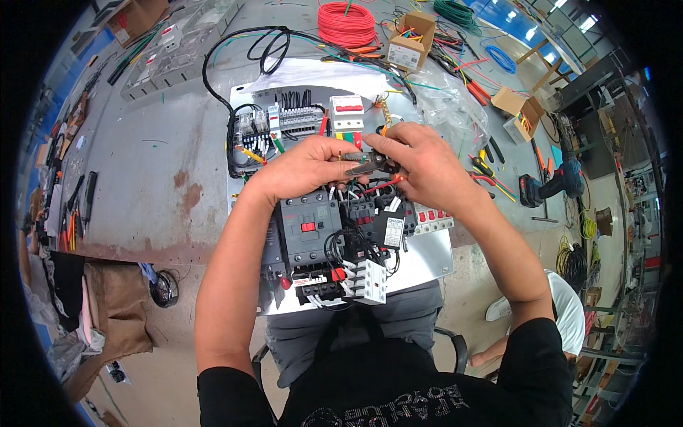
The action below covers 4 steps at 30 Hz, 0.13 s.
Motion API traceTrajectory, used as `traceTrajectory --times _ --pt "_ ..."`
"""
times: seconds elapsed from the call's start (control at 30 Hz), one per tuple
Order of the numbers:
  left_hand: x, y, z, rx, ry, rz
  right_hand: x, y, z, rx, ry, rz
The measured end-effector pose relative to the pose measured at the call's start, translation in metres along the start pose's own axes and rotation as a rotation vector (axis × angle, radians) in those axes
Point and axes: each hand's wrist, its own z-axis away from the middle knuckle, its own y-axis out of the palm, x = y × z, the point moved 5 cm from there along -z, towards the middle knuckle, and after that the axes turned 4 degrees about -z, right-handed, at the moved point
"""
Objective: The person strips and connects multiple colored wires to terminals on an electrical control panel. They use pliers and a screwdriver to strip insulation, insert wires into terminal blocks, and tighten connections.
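Above the middle of a metal mounting plate [434,256] my two hands meet. My right hand [427,164] is closed around dark-jawed pliers [366,165], whose jaws point left. Fingers of my left hand [306,167] are pinched together beside those jaws; what they hold is hidden. Just below sits a large black circuit breaker [309,228] with a red switch. Contactors with black wires lie under my right hand, partly covered by a white-labelled block [393,229]. Beyond my hands stand a white breaker [347,114] with a red lever and a terminal strip [300,122].
A thick black cable [208,71] loops off the plate's left side. Farther back lie a red wire coil [346,25] and an open carton [410,41]. At right are a plastic bag [455,107] and a cordless drill [553,181]. Another person's white-clad body [567,309] is near, lower right.
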Motion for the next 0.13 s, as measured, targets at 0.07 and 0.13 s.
traceTrajectory --times 0.07,0.13 --pt "0.0005 -0.0003 0.0007 0.002 -0.004 0.005 0.0004 -0.0006 -0.0001 0.005 0.001 0.010" --pt "0.0011 0.0000 0.0005 0.014 -0.019 0.028 -0.0004 -0.0004 0.0007 0.012 0.005 0.007"
